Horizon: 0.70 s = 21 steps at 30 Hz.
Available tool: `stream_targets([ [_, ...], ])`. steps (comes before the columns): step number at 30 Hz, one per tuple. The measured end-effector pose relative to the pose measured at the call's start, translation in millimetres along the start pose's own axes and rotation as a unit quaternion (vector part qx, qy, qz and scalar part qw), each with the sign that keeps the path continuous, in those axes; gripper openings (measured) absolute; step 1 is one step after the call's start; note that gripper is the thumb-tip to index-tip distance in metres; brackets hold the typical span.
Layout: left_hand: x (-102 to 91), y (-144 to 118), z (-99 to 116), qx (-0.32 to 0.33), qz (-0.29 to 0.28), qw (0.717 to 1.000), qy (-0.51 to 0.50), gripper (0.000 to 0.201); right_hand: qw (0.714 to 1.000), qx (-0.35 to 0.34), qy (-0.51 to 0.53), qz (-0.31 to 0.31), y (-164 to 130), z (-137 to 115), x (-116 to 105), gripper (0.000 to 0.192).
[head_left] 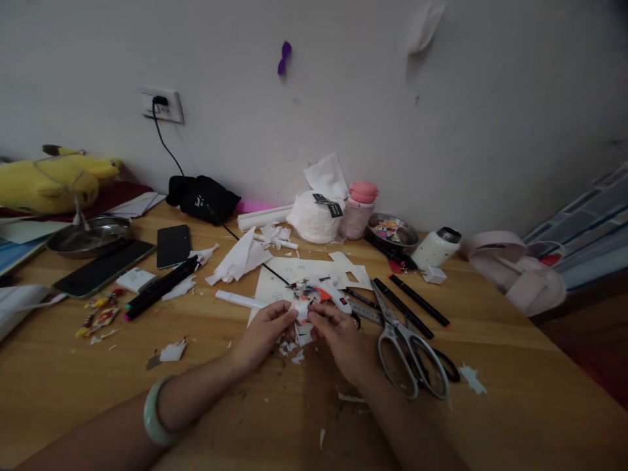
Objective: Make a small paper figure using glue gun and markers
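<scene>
My left hand (265, 333) and my right hand (338, 339) meet at the middle of the wooden table (515, 405). Both pinch a small white paper piece with an orange patch (301, 309) between their fingertips. A pale green bangle (156, 412) sits on my left wrist. Just behind the hands lies a white sheet of cut card (314, 271) with paper scraps (294, 350) around it. A white marker (238, 299) lies to the left of the hands. Grey-handled scissors (405, 340) lie just right of my right hand.
Black pens (417, 301) lie behind the scissors. Two phones (105, 267) (173, 245), a steel bowl (88, 235), a black marker set (159, 288) and a yellow plush toy (53, 180) are at the left. A pink bottle (359, 208), tissue bundle (314, 216), small dish (392, 230), white flask (436, 248) and pink bag (520, 268) stand at the back right.
</scene>
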<state>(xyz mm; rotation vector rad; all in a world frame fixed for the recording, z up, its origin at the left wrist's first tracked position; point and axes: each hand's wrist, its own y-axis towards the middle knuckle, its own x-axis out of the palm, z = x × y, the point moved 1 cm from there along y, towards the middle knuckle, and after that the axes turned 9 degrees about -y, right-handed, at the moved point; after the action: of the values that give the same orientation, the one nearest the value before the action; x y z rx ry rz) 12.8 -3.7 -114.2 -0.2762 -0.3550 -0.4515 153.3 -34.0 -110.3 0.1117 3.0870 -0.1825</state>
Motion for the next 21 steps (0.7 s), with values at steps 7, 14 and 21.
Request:
stream_targets([
  [7, 4.0, -2.0, 4.0, -0.004, -0.021, 0.997, -0.072, 0.024, 0.981, 0.073, 0.177, -0.03, -2.3, -2.1, 5.6, 0.027],
  [14, 1.5, -4.2, 9.6, 0.039, -0.029, 0.994, 0.096, 0.024, 0.981, 0.102, 0.148, -0.077, -4.0, -2.6, 1.9, 0.021],
  [21, 2.2, -3.1, 14.0, 0.036, -0.024, 0.995, 0.086, 0.028, 0.995, 0.03, 0.024, -0.089, -2.3, 5.6, 6.3, 0.023],
])
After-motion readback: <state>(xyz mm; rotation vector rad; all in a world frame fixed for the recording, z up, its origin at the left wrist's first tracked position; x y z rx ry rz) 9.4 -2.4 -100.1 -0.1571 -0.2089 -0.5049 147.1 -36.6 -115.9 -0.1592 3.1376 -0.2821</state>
